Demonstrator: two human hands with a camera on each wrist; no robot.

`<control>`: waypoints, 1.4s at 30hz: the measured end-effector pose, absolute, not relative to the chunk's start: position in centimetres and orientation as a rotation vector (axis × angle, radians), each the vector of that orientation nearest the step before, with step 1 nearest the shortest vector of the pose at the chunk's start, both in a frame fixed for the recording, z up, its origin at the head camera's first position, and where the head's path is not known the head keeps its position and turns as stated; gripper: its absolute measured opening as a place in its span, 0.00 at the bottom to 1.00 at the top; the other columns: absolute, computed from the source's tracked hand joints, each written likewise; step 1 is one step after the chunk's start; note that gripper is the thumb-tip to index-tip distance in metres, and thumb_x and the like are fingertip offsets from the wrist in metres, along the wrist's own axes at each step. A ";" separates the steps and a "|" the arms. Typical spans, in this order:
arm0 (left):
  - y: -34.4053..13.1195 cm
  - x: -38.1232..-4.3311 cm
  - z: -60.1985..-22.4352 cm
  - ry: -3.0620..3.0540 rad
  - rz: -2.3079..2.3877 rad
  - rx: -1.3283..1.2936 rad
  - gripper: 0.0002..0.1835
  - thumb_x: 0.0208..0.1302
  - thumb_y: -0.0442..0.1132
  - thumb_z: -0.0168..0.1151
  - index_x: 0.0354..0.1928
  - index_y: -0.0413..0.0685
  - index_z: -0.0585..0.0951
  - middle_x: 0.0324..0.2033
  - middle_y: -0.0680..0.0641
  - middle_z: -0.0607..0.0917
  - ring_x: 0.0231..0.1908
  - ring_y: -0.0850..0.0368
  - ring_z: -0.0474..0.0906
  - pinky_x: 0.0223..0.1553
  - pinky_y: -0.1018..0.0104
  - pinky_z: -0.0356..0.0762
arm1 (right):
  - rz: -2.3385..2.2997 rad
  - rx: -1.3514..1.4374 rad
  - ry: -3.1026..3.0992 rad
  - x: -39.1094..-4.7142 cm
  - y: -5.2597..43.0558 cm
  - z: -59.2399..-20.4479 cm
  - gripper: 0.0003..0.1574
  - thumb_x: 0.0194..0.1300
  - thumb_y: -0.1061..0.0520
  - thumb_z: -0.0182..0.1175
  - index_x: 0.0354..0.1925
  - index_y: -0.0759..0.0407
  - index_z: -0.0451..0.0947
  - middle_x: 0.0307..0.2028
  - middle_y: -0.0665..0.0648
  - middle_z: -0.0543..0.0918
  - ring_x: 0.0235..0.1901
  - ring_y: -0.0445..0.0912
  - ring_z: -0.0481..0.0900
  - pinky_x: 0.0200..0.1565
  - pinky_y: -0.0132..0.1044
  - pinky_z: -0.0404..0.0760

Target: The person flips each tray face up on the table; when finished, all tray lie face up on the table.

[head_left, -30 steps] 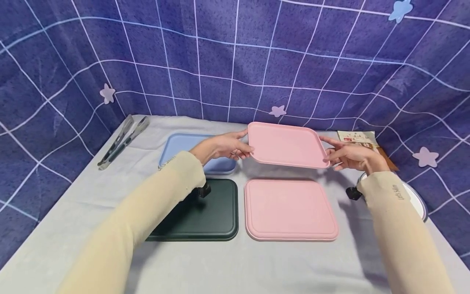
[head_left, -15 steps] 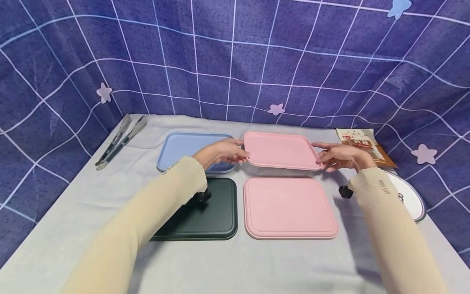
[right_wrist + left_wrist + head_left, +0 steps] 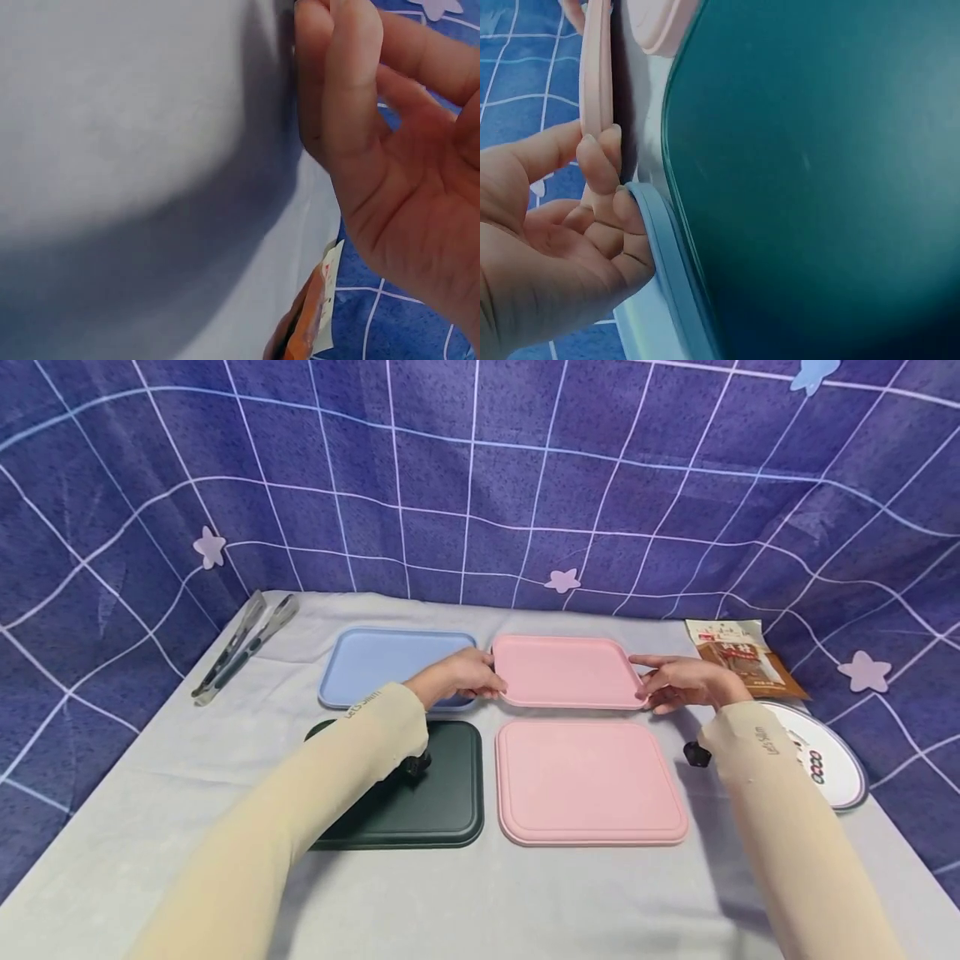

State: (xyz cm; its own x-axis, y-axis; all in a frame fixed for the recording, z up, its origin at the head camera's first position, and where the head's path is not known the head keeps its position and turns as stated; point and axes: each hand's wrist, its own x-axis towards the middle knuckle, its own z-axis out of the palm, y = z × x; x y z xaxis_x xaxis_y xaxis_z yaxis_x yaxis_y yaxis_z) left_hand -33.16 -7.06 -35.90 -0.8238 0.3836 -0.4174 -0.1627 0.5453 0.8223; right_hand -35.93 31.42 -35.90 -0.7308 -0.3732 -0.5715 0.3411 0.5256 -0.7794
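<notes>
Observed: two forearms in cream sleeves (image 3: 360, 739), extended forward across the worktop (image 3: 465, 902) from its near edge and slanting inward. Noted at left hand (image 3: 467, 672): fingers narrowed, pinching the left end of the pink tray (image 3: 566, 670), the lower fingers curled just beside the right end of the blue tray (image 3: 390, 658). Noted at right hand (image 3: 684, 681): forefinger extended toward the tray's far right corner, thumb and other fingers bent at its right end, gripping the rim. Located: pink tray face up, level, near the middle of the far edge. Unable to confirm contact with the worktop beneath.

Counted: one pink tray; one blue tray, to its left; one flat pink piece (image 3: 591, 782), nearer the near edge; one flat dark green piece (image 3: 442, 781), left of that, partly under the left sleeve; one pair of tongs (image 3: 243, 647), by the far left corner; one printed packet (image 3: 742, 664), by the far right corner; one white plate (image 3: 828, 764), by the right edge, partly covered by the right sleeve.
</notes>
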 end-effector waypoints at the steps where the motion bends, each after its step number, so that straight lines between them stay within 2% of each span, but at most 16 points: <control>1: -7.1 -33.1 -35.9 2.249 1.221 0.211 0.32 0.68 0.38 0.63 0.70 0.34 0.66 0.20 0.55 0.83 0.20 0.65 0.73 0.26 0.71 0.66 | -1.239 -0.029 2.037 -35.9 31.4 -35.8 0.58 0.69 0.67 0.57 0.81 0.50 0.32 0.34 0.48 0.83 0.31 0.39 0.83 0.35 0.33 0.85; 3: -7.1 -33.1 -35.8 2.311 1.137 0.280 0.19 0.67 0.38 0.64 0.55 0.35 0.77 0.21 0.54 0.82 0.21 0.64 0.70 0.26 0.70 0.65 | -1.223 -0.026 2.032 -35.8 31.2 -35.8 0.60 0.68 0.68 0.57 0.81 0.48 0.31 0.34 0.49 0.83 0.31 0.39 0.83 0.35 0.33 0.85; 5: -7.2 -33.2 -35.8 2.350 1.063 0.329 0.09 0.66 0.38 0.64 0.40 0.39 0.78 0.22 0.54 0.82 0.21 0.63 0.68 0.26 0.70 0.65 | -1.211 -0.034 2.027 -35.7 31.2 -35.8 0.60 0.68 0.68 0.56 0.81 0.47 0.30 0.34 0.49 0.83 0.30 0.39 0.83 0.35 0.33 0.85; 7: -7.2 -33.3 -35.7 2.370 1.007 0.351 0.07 0.66 0.38 0.64 0.37 0.42 0.76 0.25 0.53 0.83 0.20 0.63 0.67 0.25 0.70 0.65 | -1.208 -0.030 2.019 -35.7 31.1 -35.8 0.61 0.68 0.69 0.56 0.81 0.46 0.29 0.34 0.49 0.83 0.31 0.38 0.83 0.35 0.33 0.85; 12: -7.1 -33.4 -35.6 2.379 0.932 0.373 0.08 0.69 0.37 0.61 0.42 0.39 0.75 0.27 0.51 0.83 0.16 0.64 0.61 0.24 0.69 0.62 | -1.181 -0.018 2.014 -35.9 30.9 -35.7 0.60 0.69 0.68 0.54 0.81 0.44 0.29 0.32 0.51 0.83 0.31 0.39 0.83 0.36 0.34 0.85; 21: -6.7 -33.2 -36.0 2.402 0.925 0.349 0.13 0.69 0.35 0.60 0.50 0.35 0.75 0.20 0.52 0.77 0.13 0.64 0.55 0.22 0.70 0.59 | -1.182 -0.028 1.999 -35.5 31.0 -35.7 0.58 0.71 0.67 0.53 0.81 0.41 0.28 0.32 0.52 0.82 0.33 0.41 0.82 0.39 0.38 0.86; 28: -6.4 -33.0 -36.1 2.419 0.920 0.330 0.14 0.70 0.36 0.60 0.52 0.35 0.75 0.13 0.54 0.66 0.13 0.63 0.54 0.21 0.69 0.57 | -1.218 -0.042 1.992 -35.2 31.4 -35.9 0.58 0.71 0.67 0.53 0.81 0.40 0.28 0.34 0.53 0.80 0.33 0.42 0.81 0.40 0.40 0.86; 32: -6.3 -33.0 -36.0 2.431 0.918 0.312 0.20 0.70 0.36 0.60 0.59 0.34 0.73 0.16 0.53 0.73 0.12 0.63 0.54 0.20 0.70 0.57 | -1.235 -0.048 1.994 -35.2 31.5 -35.9 0.58 0.72 0.67 0.53 0.81 0.40 0.29 0.35 0.53 0.80 0.34 0.42 0.82 0.41 0.40 0.86; 36: -6.3 -33.1 -36.1 2.445 0.933 0.269 0.35 0.70 0.37 0.61 0.74 0.35 0.61 0.22 0.51 0.80 0.12 0.64 0.53 0.20 0.71 0.56 | -1.262 -0.049 1.992 -35.3 31.4 -36.0 0.58 0.71 0.66 0.55 0.81 0.40 0.30 0.33 0.53 0.82 0.34 0.41 0.82 0.40 0.40 0.87; 39: -6.3 -33.0 -36.3 2.443 0.944 0.270 0.39 0.70 0.36 0.61 0.77 0.36 0.54 0.26 0.50 0.84 0.12 0.64 0.54 0.20 0.71 0.57 | -1.269 -0.033 1.985 -35.2 31.4 -36.1 0.58 0.72 0.67 0.54 0.81 0.40 0.30 0.31 0.52 0.82 0.33 0.41 0.82 0.40 0.40 0.87; 42: -6.3 -33.0 -36.3 2.439 0.945 0.289 0.39 0.70 0.36 0.61 0.77 0.35 0.55 0.32 0.47 0.87 0.13 0.65 0.56 0.23 0.70 0.60 | -1.256 -0.025 1.995 -35.0 31.3 -36.2 0.57 0.72 0.67 0.53 0.81 0.41 0.30 0.31 0.52 0.82 0.32 0.41 0.82 0.39 0.40 0.87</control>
State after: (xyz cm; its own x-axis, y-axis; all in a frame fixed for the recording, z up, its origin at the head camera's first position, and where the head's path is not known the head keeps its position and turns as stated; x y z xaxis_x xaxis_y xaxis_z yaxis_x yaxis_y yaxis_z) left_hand -32.96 -6.27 -36.31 -0.8501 0.3661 -0.3785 0.0156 0.7359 0.6769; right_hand -35.03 31.30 -36.18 -0.7078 -0.3918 -0.5878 0.3607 0.5150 -0.7776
